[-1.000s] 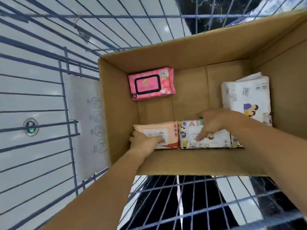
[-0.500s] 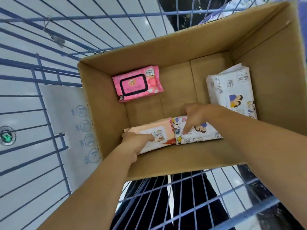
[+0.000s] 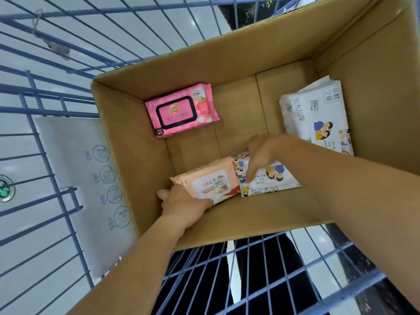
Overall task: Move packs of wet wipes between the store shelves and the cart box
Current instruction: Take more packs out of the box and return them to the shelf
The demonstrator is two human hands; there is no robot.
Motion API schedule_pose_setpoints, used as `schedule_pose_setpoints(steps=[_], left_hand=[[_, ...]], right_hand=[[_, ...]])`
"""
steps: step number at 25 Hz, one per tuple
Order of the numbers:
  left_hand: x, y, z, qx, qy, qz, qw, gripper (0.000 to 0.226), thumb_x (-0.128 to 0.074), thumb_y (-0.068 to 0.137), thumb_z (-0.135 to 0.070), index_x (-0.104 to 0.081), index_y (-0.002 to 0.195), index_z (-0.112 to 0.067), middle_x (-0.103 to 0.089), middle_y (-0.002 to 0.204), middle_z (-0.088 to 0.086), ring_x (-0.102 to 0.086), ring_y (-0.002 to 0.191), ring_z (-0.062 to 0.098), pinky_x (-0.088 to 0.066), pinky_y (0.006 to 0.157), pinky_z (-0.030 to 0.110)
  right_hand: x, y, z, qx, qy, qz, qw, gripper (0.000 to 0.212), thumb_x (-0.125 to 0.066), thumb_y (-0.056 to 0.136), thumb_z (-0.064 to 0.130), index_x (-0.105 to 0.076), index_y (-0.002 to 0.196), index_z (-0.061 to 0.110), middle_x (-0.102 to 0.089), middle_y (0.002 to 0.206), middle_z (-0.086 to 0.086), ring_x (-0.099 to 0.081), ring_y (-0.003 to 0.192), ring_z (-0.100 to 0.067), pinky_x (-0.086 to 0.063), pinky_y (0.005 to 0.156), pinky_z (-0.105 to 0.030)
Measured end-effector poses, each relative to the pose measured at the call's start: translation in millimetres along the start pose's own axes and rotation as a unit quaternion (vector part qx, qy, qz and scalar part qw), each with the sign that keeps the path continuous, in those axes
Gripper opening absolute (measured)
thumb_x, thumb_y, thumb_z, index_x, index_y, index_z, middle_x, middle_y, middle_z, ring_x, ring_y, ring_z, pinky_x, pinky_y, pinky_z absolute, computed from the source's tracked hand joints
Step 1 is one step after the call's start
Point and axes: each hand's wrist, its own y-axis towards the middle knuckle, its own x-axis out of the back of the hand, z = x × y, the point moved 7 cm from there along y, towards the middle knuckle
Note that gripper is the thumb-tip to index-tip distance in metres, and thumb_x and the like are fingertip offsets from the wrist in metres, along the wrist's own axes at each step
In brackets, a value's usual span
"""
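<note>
I look down into a cardboard box (image 3: 238,57) standing in a blue wire cart. At the near side of the box floor, my left hand (image 3: 181,204) grips the left end of a peach wipes pack (image 3: 211,181), which tilts up. My right hand (image 3: 264,153) is closed on a white cartoon-printed wipes pack (image 3: 275,180) right beside it. A pink wipes pack (image 3: 181,110) lies flat at the far left of the box. A large white pack (image 3: 316,114) leans against the right wall.
The cart's blue wire grid (image 3: 261,269) surrounds the box. A white sign panel (image 3: 91,178) with round pictograms hangs on the cart's left side. Pale shiny floor tiles show through the wires, with a round green floor marker (image 3: 4,188) at the left.
Both hands closed on their packs and raised them off the box floor, the peach pack tilting. The view shifted, moving the box up and left in the frame.
</note>
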Motion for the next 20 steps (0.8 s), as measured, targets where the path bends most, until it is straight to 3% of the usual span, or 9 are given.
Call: schedule_pose_setpoints(steps=[3, 7, 10, 13, 15, 17, 20], left_hand=[[2, -11, 1, -0.005, -0.103, -0.033, 0.994, 0.079, -0.087, 0.070, -0.044, -0.039, 0.126, -0.017, -0.053, 0.123, -0.004, -0.052, 0.106, 0.008, -0.046, 0.088, 0.026], [12, -11, -4, 0.035, -0.224, -0.055, 0.972, 0.083, -0.094, 0.068, -0.038, -0.031, 0.119, -0.016, -0.052, 0.102, -0.012, -0.057, 0.091, 0.005, -0.050, 0.083, 0.030], [17, -8, -16, 0.047, -0.283, -0.031, 0.958, 0.060, -0.091, 0.073, -0.029, -0.056, 0.118, -0.010, -0.066, 0.098, -0.003, -0.062, 0.085, 0.011, -0.048, 0.067, 0.025], [25, -16, -28, 0.017, -0.266, -0.006, 0.964, 0.040, -0.087, 0.078, -0.025, -0.067, 0.112, -0.019, -0.072, 0.098, -0.001, -0.067, 0.085, 0.013, -0.045, 0.059, 0.022], [37, -32, -36, -0.022, -0.241, -0.004, 0.970, 0.045, -0.089, 0.076, -0.025, -0.067, 0.115, -0.023, -0.074, 0.102, -0.002, -0.070, 0.090, 0.015, -0.050, 0.062, 0.023], [53, -57, -47, -0.055, -0.251, 0.010, 0.966, 0.039, -0.088, 0.077, -0.021, -0.068, 0.111, -0.025, -0.075, 0.102, -0.004, -0.071, 0.092, 0.014, -0.052, 0.066, 0.024], [88, -107, -72, -0.110, -0.276, 0.010, 0.955, 0.032, -0.084, 0.081, -0.013, -0.064, 0.100, -0.029, -0.072, 0.098, -0.009, -0.068, 0.091, 0.010, -0.052, 0.069, 0.025]], right_hand=[[5, -10, 4, 0.014, -0.006, -0.029, 0.999, 0.086, -0.089, 0.058, 0.054, -0.052, 0.125, 0.015, -0.056, 0.102, 0.005, -0.060, 0.098, -0.022, -0.057, 0.089, -0.042], [17, -26, 12, 0.025, -0.007, -0.086, 0.996, 0.087, -0.089, 0.059, 0.050, -0.046, 0.127, 0.017, -0.056, 0.107, 0.003, -0.060, 0.094, -0.022, -0.056, 0.080, -0.039], [36, -52, 16, 0.016, -0.030, -0.163, 0.986, 0.060, -0.083, 0.062, 0.054, -0.054, 0.101, 0.019, -0.059, 0.094, 0.003, -0.059, 0.079, -0.017, -0.050, 0.065, -0.032], [54, -86, -5, -0.006, 0.129, -0.239, 0.962, 0.061, -0.085, 0.062, 0.052, -0.055, 0.100, 0.015, -0.062, 0.093, 0.003, -0.062, 0.083, -0.017, -0.052, 0.068, -0.033], [59, -111, -26, 0.026, 0.339, -0.287, 0.895, 0.050, -0.088, 0.063, 0.045, -0.066, 0.100, 0.019, -0.073, 0.096, 0.003, -0.070, 0.084, -0.014, -0.060, 0.075, -0.036], [59, -150, -40, 0.069, 0.517, -0.335, 0.784, 0.038, -0.089, 0.071, 0.028, -0.069, 0.103, 0.026, -0.077, 0.103, 0.002, -0.074, 0.087, -0.011, -0.061, 0.077, -0.037], [54, -209, -54, 0.100, 0.696, -0.358, 0.614, 0.067, -0.085, 0.078, 0.014, -0.048, 0.133, 0.021, -0.069, 0.120, -0.003, -0.072, 0.095, -0.018, -0.057, 0.063, -0.033]])
